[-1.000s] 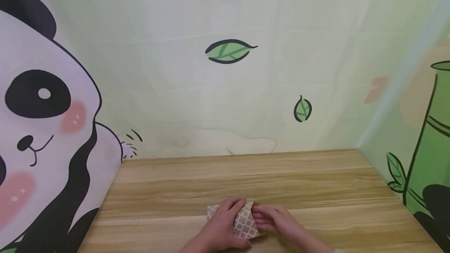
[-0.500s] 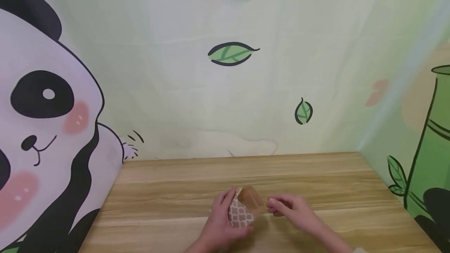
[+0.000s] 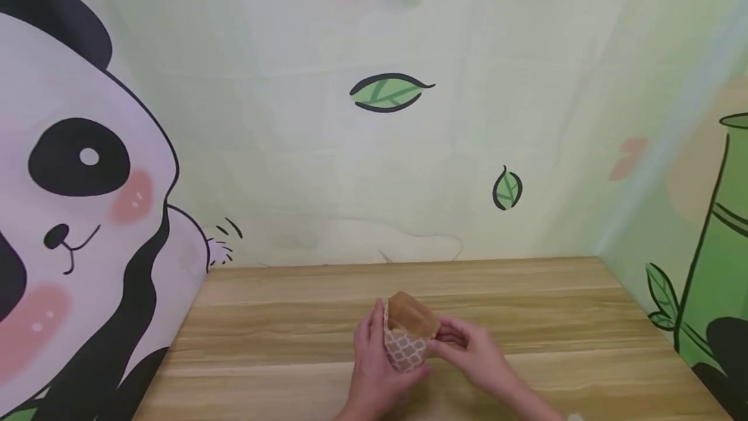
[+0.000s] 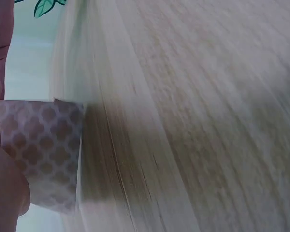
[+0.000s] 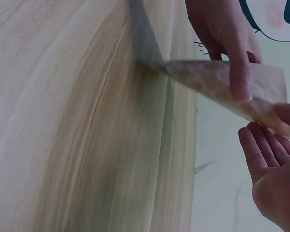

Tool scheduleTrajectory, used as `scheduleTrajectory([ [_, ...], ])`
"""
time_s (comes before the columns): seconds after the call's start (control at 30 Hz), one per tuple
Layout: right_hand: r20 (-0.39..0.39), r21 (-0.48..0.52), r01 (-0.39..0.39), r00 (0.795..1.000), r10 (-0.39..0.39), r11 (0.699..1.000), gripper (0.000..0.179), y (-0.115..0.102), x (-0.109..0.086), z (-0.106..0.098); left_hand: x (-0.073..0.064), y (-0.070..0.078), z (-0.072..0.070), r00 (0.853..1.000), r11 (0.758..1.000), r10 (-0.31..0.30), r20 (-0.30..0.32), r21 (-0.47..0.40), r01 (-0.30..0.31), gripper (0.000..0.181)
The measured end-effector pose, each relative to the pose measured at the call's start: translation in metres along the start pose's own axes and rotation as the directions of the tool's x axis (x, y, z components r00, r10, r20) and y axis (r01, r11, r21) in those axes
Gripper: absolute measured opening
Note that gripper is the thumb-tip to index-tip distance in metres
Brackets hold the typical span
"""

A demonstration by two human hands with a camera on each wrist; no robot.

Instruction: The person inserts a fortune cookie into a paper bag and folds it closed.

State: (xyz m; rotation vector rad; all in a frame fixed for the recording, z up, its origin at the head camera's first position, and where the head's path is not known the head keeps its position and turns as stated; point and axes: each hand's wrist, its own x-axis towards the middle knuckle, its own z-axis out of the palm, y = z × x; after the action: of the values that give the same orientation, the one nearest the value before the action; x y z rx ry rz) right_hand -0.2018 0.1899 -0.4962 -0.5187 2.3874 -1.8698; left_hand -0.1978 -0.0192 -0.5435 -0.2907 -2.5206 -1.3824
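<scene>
A small brown paper bag with a white lattice print is held upright over the table, its plain brown inside showing at the top. My left hand grips it from the left, with the thumb across its lower front. At its right edge my right hand pinches the rim between thumb and fingers. In the right wrist view the bag is seen side-on, narrowing to a thin end. The left wrist view shows its printed face beside the left thumb.
A wood-grain table spreads under both hands. Behind it hangs a pale green backdrop printed with leaves; a panda is on the left and a green bamboo stem on the right.
The bag has been tilted up, so its open top and brown inside now show. My right hand drew out from its mouth, moved right, then came back to the rim. My left hand still holds it.
</scene>
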Motion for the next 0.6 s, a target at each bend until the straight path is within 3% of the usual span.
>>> scheduleTrajectory([
  [0.2, -0.084, -0.074, -0.008, 0.996, 0.002, 0.997, 0.044, -0.004, 0.003, 0.005, 0.0, 0.001, -0.003, 0.999, 1.0, 0.009, 0.039, -0.003, -0.009, 0.143],
  [0.4, -0.092, -0.04, -0.012, 0.996, 0.008, 0.999, 0.043, -0.003, 0.003, 0.003, 0.001, 0.0, -0.013, 0.992, 0.998, 0.01, 0.122, -0.058, -0.003, 0.138],
  [0.5, -0.108, -0.038, -0.019, 0.994, 0.015, 0.999, 0.039, -0.001, 0.005, 0.002, 0.003, 0.0, -0.022, 0.983, 0.992, 0.003, 0.181, -0.127, 0.021, 0.127],
  [0.6, -0.129, -0.03, -0.028, 0.991, 0.024, 0.999, 0.035, 0.004, 0.008, -0.001, 0.009, 0.0, -0.031, 0.976, 0.973, -0.018, 0.216, -0.221, 0.067, 0.103],
])
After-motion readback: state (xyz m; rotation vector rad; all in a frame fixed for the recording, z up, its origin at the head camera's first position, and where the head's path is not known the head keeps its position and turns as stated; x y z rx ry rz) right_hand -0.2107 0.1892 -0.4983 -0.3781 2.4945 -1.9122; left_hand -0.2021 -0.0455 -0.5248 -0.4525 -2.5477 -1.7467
